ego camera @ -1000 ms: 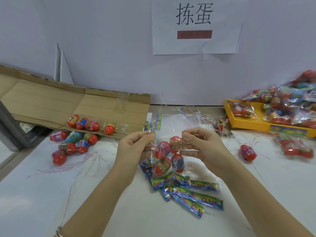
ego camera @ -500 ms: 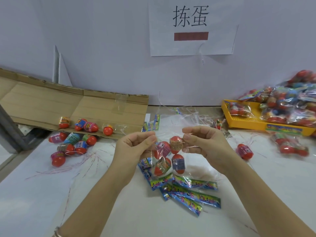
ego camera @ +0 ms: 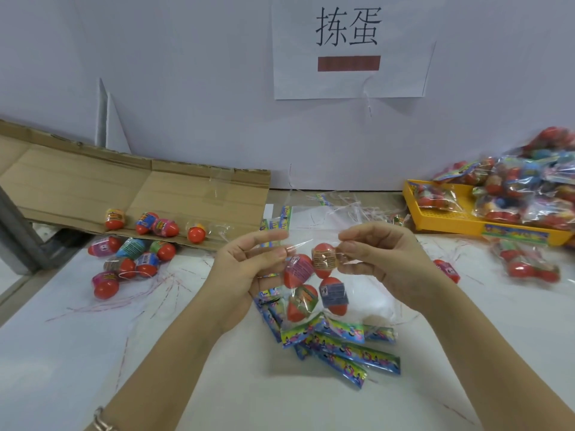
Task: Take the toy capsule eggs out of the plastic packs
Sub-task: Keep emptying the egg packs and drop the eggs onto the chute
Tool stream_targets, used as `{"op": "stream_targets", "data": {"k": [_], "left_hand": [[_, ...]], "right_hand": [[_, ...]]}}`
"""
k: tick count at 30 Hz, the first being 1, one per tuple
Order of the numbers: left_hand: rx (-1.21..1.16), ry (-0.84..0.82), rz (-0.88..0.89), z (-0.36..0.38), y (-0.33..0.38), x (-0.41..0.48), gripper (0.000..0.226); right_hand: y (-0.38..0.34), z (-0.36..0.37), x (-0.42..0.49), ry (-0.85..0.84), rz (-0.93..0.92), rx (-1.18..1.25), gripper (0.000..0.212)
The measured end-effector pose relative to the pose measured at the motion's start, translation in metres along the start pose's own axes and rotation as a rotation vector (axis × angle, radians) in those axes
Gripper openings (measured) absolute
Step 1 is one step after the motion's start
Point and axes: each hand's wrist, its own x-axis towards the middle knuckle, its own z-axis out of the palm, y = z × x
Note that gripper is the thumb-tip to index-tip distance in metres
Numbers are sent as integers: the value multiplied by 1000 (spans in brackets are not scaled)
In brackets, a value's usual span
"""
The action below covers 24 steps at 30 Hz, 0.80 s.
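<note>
A clear plastic pack (ego camera: 314, 284) hangs above the table between my two hands, with several red capsule eggs (ego camera: 324, 262) inside it. My left hand (ego camera: 245, 269) pinches the pack's top edge on the left. My right hand (ego camera: 376, 259) pinches the same edge on the right, fingertips beside the uppermost egg. The two hands are a little apart and the film between them is stretched. Loose eggs (ego camera: 133, 262) lie in a heap at the left, partly on a flattened cardboard box (ego camera: 93, 188).
Coloured header cards (ego camera: 342, 346) lie piled under the pack. A yellow tray (ego camera: 466, 219) at the right holds full packs (ego camera: 529, 188); another pack (ego camera: 525, 265) and one egg (ego camera: 448, 270) lie in front of it. Thin tear strips litter the white table (ego camera: 93, 353).
My hands have drawn slightly apart, stretching the top of the pack wider. One loose egg on the cardboard has rolled a little to the left.
</note>
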Motion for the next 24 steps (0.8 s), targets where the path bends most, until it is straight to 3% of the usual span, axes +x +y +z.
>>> {"op": "stream_targets", "data": {"k": [13, 18, 22, 24], "left_hand": [[2, -183, 145, 4, 7, -8, 21], [51, -227, 162, 3, 7, -8, 27], [39, -254, 136, 1, 8, -9, 28], [29, -259, 126, -1, 8, -9, 31]], "right_hand": [[-20, -4, -10, -107, -187, -153, 8], [-21, -3, -11, -110, -211, -144, 22], [-21, -3, -12, -115, -236, -224, 48], [-23, -1, -13, -118, -260, -255, 46]]}}
